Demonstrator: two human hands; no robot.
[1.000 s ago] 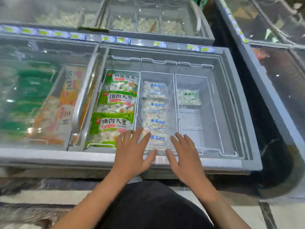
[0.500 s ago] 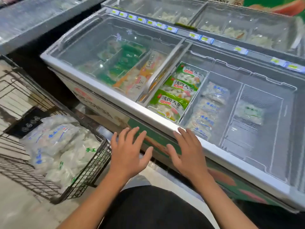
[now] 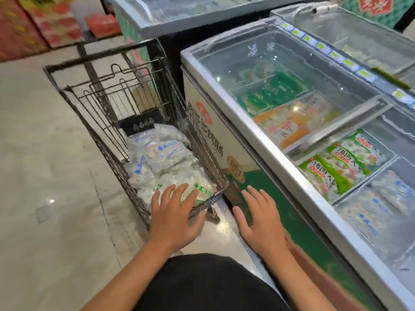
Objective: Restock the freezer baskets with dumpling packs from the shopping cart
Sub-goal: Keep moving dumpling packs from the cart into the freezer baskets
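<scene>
Packs [image 3: 161, 162] heaped in the cart [image 3: 105, 135] beside the freezer [image 3: 280, 167]. Reaching over the cart's near end: left hand [image 3: 174, 217] and right hand [image 3: 260, 221] empty, fingers spread. Next, probably lowering onto the top pack, gripping, then lifting clear of the wire rim.

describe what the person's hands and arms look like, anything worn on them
Both the left hand and the right hand are bare: no gloves, rings, watch or bracelet show. The forearms are uncovered as far as the frame shows, with no sleeve in view. Fingernails look short and plain. Below the arms there is a dark, black-looking garment on the person's body.
</scene>
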